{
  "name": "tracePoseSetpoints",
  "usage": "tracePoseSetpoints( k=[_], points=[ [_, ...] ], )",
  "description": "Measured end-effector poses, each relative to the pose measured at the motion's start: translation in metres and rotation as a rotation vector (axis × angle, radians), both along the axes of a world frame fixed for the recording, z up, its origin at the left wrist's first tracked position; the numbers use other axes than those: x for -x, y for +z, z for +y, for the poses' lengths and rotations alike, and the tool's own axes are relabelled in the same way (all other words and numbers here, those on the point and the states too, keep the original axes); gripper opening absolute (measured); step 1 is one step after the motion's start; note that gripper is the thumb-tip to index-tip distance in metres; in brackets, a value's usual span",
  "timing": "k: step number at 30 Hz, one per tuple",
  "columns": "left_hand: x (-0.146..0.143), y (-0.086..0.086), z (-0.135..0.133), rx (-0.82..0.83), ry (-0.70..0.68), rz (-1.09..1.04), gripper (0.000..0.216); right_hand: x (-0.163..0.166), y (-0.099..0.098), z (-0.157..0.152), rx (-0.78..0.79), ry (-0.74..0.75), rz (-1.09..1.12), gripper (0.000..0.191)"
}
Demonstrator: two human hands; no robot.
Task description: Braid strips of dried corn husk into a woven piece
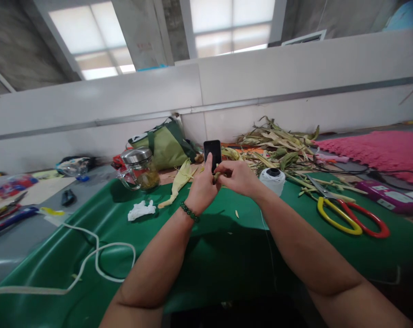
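My left hand (203, 190), with a green bead bracelet (189, 212) at the wrist, has its index finger stretched upward in front of a black phone (216, 148). Whether that finger touches the screen I cannot tell. Its other fingers close around the lower end of a small brownish piece of dried corn husk (219, 174). My right hand (240, 176) pinches the same piece from the right, fingertips against the left hand. Left of my hands lies a pale corn husk (181, 180). A white thread spool (272, 181) stands beside my right wrist, its thread trailing down.
Yellow-and-red-handled scissors (350, 216) lie at right, near a purple box (389, 197) and pink fabric (380, 152). Dried husks (278, 141) are heaped behind. A glass jar mug (141, 171), a green bag (165, 146), crumpled tissue (141, 210) and white cord (97, 250) are at left.
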State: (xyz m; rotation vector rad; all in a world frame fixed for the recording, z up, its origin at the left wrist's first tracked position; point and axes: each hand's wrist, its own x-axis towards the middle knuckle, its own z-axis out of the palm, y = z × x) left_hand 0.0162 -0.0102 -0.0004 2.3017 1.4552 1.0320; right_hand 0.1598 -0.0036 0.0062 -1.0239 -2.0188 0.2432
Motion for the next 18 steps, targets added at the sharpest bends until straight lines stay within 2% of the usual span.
tracePoseSetpoints(
  k=[2,5,7,9,11,13,16,18],
  points=[
    [0.000,0.001,0.000,0.005,0.000,-0.010,0.087,-0.003,0.000,0.002,0.009,0.031,0.022,0.011],
    [-0.001,0.001,-0.001,0.003,0.005,-0.007,0.086,-0.002,0.000,0.001,0.007,-0.015,-0.001,0.008],
    [-0.002,0.000,-0.001,0.018,-0.001,0.011,0.085,0.003,0.001,-0.003,0.001,-0.114,-0.058,0.009],
    [-0.003,-0.001,-0.002,0.021,-0.013,0.033,0.084,0.008,0.002,-0.007,-0.015,-0.242,-0.125,0.019],
    [-0.003,-0.003,-0.001,0.009,-0.028,0.046,0.085,0.010,0.003,-0.010,-0.017,-0.302,-0.163,0.026],
    [-0.002,-0.003,0.000,0.004,-0.036,0.046,0.085,0.008,0.003,-0.009,0.012,-0.223,-0.149,0.023],
    [0.000,-0.001,0.002,0.010,-0.016,0.026,0.087,0.001,0.002,-0.004,0.066,-0.027,-0.033,0.019],
    [0.001,0.001,0.002,0.008,0.005,0.008,0.087,-0.002,0.001,0.000,0.076,0.028,0.037,0.019]
  ],
)
